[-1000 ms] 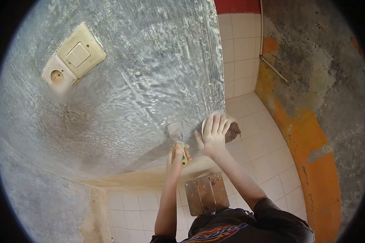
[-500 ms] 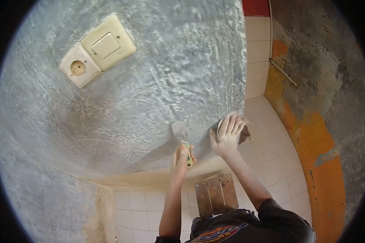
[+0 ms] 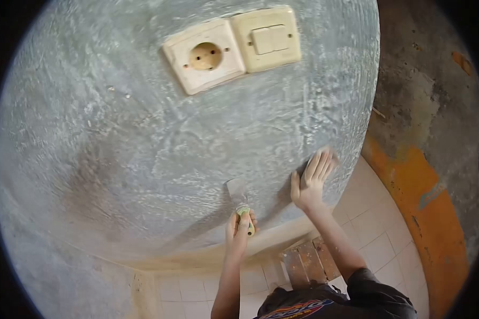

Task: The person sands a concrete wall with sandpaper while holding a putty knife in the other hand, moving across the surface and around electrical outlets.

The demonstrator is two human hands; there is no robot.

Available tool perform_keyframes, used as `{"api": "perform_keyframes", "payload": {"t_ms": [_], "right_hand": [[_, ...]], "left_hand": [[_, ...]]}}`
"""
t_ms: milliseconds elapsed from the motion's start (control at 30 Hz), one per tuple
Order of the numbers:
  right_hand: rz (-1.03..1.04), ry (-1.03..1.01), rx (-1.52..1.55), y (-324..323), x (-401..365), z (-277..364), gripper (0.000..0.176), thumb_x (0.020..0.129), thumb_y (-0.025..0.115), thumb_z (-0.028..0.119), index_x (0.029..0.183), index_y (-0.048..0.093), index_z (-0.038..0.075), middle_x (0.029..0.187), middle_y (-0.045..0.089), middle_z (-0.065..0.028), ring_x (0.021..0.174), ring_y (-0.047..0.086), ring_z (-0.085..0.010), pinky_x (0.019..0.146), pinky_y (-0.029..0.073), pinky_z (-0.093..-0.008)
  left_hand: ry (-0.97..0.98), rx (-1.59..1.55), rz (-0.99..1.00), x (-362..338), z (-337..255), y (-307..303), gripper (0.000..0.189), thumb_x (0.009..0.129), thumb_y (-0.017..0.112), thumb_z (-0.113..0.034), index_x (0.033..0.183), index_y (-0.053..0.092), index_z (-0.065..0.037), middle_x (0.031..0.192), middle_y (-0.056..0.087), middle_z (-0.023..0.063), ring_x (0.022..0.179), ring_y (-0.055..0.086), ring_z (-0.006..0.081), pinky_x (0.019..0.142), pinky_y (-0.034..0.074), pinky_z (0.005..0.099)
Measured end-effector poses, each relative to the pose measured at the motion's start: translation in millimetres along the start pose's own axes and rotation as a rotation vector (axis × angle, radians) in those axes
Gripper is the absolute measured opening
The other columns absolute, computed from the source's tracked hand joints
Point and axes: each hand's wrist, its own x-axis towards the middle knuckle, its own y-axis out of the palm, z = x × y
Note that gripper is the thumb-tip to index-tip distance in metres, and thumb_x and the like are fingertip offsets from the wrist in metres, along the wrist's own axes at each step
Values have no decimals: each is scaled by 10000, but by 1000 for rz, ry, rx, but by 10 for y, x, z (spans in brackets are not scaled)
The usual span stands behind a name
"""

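My left hand (image 3: 241,226) is wrapped around the pale patterned handle of a putty knife (image 3: 238,192), its blade pointing up along the grey wall (image 3: 197,133). To the right, my right hand (image 3: 313,183) presses nearly flat on the wall near its corner, fingers stretched up and thumb apart. Under its fingers is a thin piece that looks like sandpaper (image 3: 333,155), mostly hidden, with a pale and brownish edge showing at the fingertips. Whitish dust coats the hand.
A wall socket (image 3: 218,74) and a light switch (image 3: 279,59) are mounted above the hands. Below, close to my body, stands a wooden slatted stool (image 3: 306,260) on white floor tiles (image 3: 380,239). Another wall with orange paint (image 3: 420,186) curves along the right.
My view has turned, so the socket and switch appear farther right and more level. My right hand has shifted over the wall with the sandpaper; my left still holds the putty knife.
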Motion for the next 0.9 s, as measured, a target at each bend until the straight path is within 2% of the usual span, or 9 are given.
{"api": "perform_keyframes", "payload": {"t_ms": [133,233,400,467,567,667,733,833,900], "right_hand": [[-9,-54,52,-272,843,768,747,887,536,261,1454,181,-74,1513,135,-303,1400,68,-502,1098,36,-620],[-37,-165,-80,23,650,1075,738,888,544,270,1448,207,-72,1511,178,-284,1400,112,-487,1095,43,-625],[78,-134,-84,574,-623,1050,774,854,600,330,1401,270,-107,1441,241,-365,1347,181,-556,1023,130,-706],[90,-142,-131,589,-634,1099,767,855,607,344,1388,296,-111,1421,274,-368,1331,221,-559,1000,178,-701],[-45,-197,-103,311,168,1450,724,866,598,339,1379,334,-99,1431,295,-336,1343,247,-511,1015,199,-668],[-30,-241,-126,58,803,1735,682,875,588,326,1368,367,-89,1435,328,-299,1343,290,-457,1044,220,-614],[-105,-290,-132,89,864,1797,664,878,586,309,1367,371,-87,1430,354,-275,1314,346,-432,1048,253,-577],[-22,-355,-45,298,358,1657,652,872,594,296,1355,386,-89,1405,379,-288,1285,376,-440,1033,283,-565],[98,-298,-20,484,-191,1531,644,862,599,296,1336,408,-96,1371,406,-308,1264,389,-453,1015,289,-580]], "left_hand": [[-2,-81,-44,13,-21,-364,317,992,460,-301,1115,536,-19,919,605,81,751,627,160,620,549,306],[-38,-104,-15,-79,-124,-562,315,1005,422,-309,1128,518,-35,907,610,95,713,636,175,602,547,303],[-113,-172,-38,-263,0,-797,358,1009,404,-355,1128,493,-30,792,590,75,597,590,142,512,492,269],[-116,-207,-18,-297,-17,-872,382,1004,417,-371,1133,485,-18,744,574,61,570,568,124,486,467,253],[-153,-167,35,-326,-97,-961,361,1012,391,-378,1093,490,-40,694,547,48,509,518,121,426,406,260],[-152,-81,23,-256,-242,-954,370,1010,399,-378,1094,493,-31,678,527,39,527,504,109,481,421,256],[-13,11,49,-281,-251,-958,379,1009,410,-364,1122,503,-15,740,537,40,610,525,105,575,447,249],[18,38,-44,-367,-197,-933,392,1006,425,-353,1157,508,0,831,549,50,698,544,111,669,465,255],[10,17,-81,-373,-129,-959,392,1005,431,-348,1165,510,1,874,555,57,724,553,120,674,476,264]]}}
